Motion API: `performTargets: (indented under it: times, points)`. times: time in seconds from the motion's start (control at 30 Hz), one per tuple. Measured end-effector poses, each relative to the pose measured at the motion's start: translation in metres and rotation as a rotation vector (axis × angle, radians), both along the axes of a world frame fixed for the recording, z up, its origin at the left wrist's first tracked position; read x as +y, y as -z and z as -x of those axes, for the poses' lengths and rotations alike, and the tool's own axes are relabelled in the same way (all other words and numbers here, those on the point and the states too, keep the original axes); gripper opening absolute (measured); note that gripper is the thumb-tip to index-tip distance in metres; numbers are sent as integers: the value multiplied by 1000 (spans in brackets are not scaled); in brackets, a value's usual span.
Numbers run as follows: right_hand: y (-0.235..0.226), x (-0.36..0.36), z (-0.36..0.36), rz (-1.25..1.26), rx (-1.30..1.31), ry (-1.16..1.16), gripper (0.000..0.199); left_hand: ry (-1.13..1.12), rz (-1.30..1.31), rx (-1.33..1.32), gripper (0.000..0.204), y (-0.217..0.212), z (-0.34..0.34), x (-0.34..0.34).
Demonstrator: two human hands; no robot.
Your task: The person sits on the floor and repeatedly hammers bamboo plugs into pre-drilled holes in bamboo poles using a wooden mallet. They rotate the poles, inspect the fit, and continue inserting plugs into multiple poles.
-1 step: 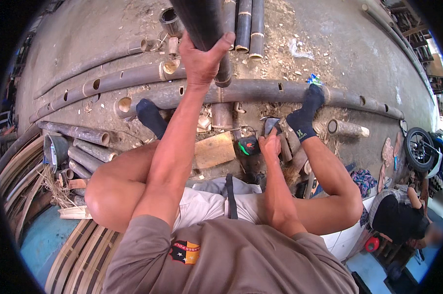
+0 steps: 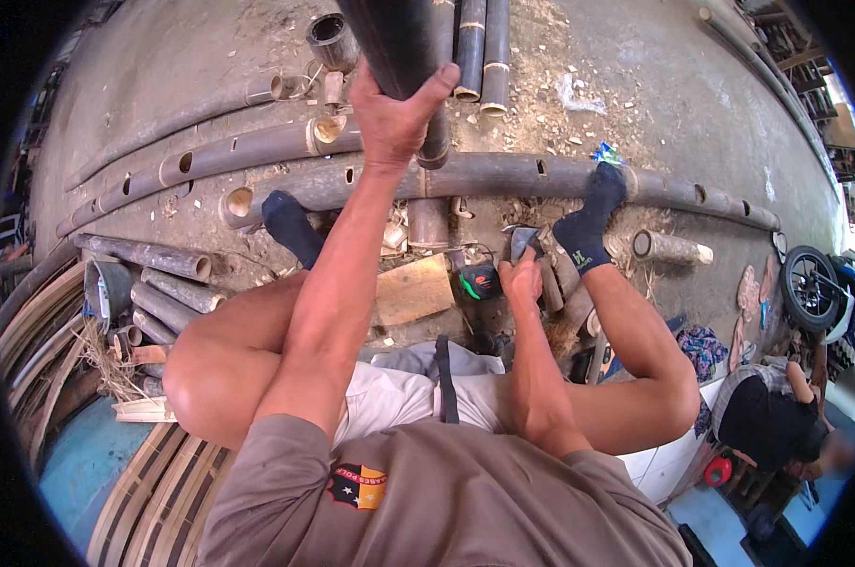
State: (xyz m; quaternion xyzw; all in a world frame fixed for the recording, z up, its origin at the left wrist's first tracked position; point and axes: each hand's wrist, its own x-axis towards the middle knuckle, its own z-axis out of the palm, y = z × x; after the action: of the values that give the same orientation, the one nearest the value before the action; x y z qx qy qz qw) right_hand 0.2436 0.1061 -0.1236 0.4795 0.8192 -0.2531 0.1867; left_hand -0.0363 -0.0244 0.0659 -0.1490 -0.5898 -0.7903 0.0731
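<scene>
A thick, dark bamboo pole rises toward the top of the picture, tilted, with my left hand wrapped round it from below. Its lower end comes down at a long bamboo pole with cut holes that lies across the floor between my socked feet. My right hand is closed on a tool with a flat dark blade, close to my right foot; its handle is mostly hidden by the fingers. Beside that hand sit a black pouch-like thing with a green edge and a yellowish wood block.
Another holed bamboo pole lies at the far left, and several dark poles lie beyond. Bamboo pieces and a dark bucket crowd the left. At the right are a short bamboo length, a motorbike wheel and another person.
My left hand and the tilted bamboo pole have shifted very slightly to the right. My right hand stays in place with the bladed tool.
</scene>
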Motion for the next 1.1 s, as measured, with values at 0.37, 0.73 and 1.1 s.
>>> performTargets:
  times: [0.37,0.73,1.1]
  points:
    - [-29,-8,37,290,443,149,48,67,159,-16,53,9,-6,19]
    - [-111,-35,96,138,511,-192,34,115,246,8,53,21,4,21]
    - [-91,-42,103,117,233,-438,32,148,162,-7,53,14,6,25]
